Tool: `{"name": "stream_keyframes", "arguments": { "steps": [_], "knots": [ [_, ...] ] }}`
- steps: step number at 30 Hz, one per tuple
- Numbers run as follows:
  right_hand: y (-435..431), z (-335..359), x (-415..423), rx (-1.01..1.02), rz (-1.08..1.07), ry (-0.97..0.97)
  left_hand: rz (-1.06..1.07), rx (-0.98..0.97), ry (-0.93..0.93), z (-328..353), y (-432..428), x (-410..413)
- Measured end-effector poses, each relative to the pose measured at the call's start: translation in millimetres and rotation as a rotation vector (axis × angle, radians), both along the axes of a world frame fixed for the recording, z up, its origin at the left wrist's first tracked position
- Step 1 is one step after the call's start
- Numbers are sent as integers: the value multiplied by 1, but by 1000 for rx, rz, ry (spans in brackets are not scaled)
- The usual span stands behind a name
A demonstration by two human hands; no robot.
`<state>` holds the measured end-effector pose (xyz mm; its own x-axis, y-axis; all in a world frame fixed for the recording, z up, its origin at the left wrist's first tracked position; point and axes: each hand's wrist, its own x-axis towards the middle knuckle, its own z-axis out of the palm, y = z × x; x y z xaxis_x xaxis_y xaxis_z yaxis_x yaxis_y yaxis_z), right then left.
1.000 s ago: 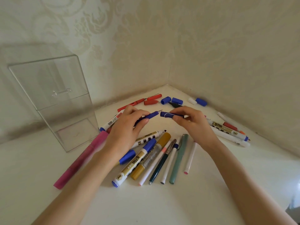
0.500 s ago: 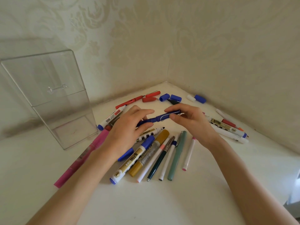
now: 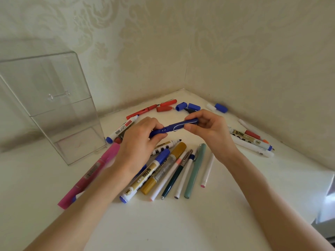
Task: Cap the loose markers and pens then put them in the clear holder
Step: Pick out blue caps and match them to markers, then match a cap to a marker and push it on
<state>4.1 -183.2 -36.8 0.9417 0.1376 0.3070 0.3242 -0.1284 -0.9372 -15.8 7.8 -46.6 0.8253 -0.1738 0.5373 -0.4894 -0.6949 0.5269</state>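
Observation:
A blue pen (image 3: 171, 128) with its blue cap pushed on is held level above the table between both hands. My left hand (image 3: 139, 142) grips the barrel end; my right hand (image 3: 208, 129) pinches the capped end with thumb and fingers. The clear holder (image 3: 59, 113) stands upright at the left, with nothing inside that I can see. Below the hands lie several markers and pens in a fan, among them a gold marker (image 3: 163, 171), a green pen (image 3: 195, 171) and a pink marker (image 3: 90, 174).
Loose blue caps (image 3: 188, 106) and a red pen with red cap (image 3: 163, 106) lie near the wall corner. More markers (image 3: 252, 142) lie along the right wall. Walls close off the back and right; the table edge drops at far right (image 3: 326, 187).
The blue pen body and its cap, held apart a second ago, have been pushed together. Both hands stayed at the same spot above the table.

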Motion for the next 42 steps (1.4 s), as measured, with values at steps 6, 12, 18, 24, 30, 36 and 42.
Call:
{"name": "stream_keyframes", "arguments": {
  "steps": [6,12,18,24,30,36,42],
  "knots": [
    [-7,11,-2,163,40,165,-173,16,202,12,-15,-4],
    [-28,11,-5,276,-384,257,-111,38,216,4,-4,-7],
    [-17,-7,-21,-86,-463,36,16,129,104,-4,-9,-9],
    [-27,-16,-61,-948,129,-623,130,113,251,-12,10,-1],
    [-34,-26,-60,-1038,83,-602,109,150,309,-15,11,0],
    [-28,-13,-40,-811,15,-302,106,165,343,-12,11,9],
    [-37,16,75,-743,-416,43,115,-61,289,-5,10,21]
  ]
}}
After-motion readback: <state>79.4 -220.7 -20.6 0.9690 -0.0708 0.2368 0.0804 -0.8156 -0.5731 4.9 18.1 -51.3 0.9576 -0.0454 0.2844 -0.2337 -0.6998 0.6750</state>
